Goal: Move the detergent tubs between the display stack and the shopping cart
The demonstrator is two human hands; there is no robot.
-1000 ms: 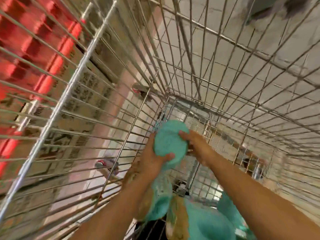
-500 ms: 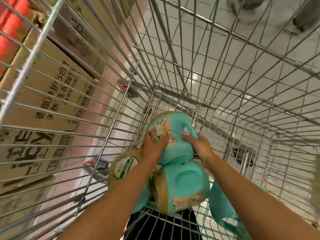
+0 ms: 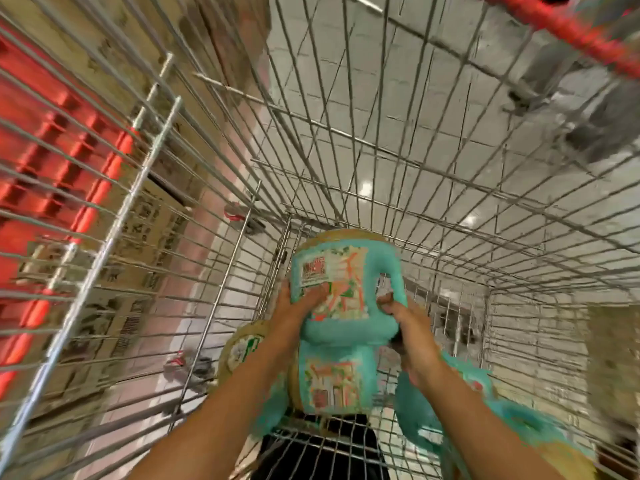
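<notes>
A teal detergent tub (image 3: pixel 343 289) with a printed label and a side handle is held inside the wire shopping cart (image 3: pixel 381 168). My left hand (image 3: pixel 299 308) grips its left side, fingers across the label. My right hand (image 3: pixel 408 323) holds its right side at the handle. The tub sits on top of a second teal tub (image 3: pixel 334 379). A third tub (image 3: pixel 242 351) with a tan lid lies to the left, partly behind my left arm. More teal tubs (image 3: pixel 485 410) lie at the lower right, blurred.
Cardboard boxes (image 3: pixel 138 244) and red crates (image 3: pixel 52 161) stand beyond the cart's left wall. A red cart handle (image 3: pixel 568 29) crosses the top right. Tiled floor shows through the cart's wire bottom, and cart wheels (image 3: pixel 194 365) show below.
The tub in both hands has turned from showing its lid to showing its label and handle, and it now sits on top of another tub. The view has tilted.
</notes>
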